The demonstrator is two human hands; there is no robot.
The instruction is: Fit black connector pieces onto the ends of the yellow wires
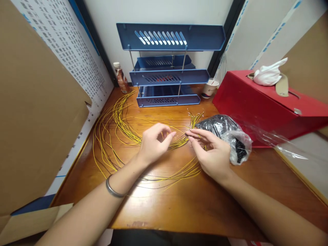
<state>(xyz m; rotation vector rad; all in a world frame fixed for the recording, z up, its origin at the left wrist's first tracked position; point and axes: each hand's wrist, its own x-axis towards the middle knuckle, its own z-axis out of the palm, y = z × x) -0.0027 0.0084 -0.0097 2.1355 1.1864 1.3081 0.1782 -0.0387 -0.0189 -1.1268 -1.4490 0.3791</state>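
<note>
Single head-worn view, sitting above the near edge of the brown wooden table (pixel 179 205) and looking forward and down. It is sitting close over the work: both forearms are entering from 6 o'clock, the left hand (pixel 153 143) and right hand (pixel 212 153) landing near frame centre. The blue three-tier plastic tray rack (pixel 169 68) is closing off 12 o'clock against the wall. Wide lens is bending the edges. No second view sharing anything.

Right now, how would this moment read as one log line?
left hand: pinching yellow wires | right hand: pinching wire end | plastic bag: beside right hand | surface: wooden table
</note>
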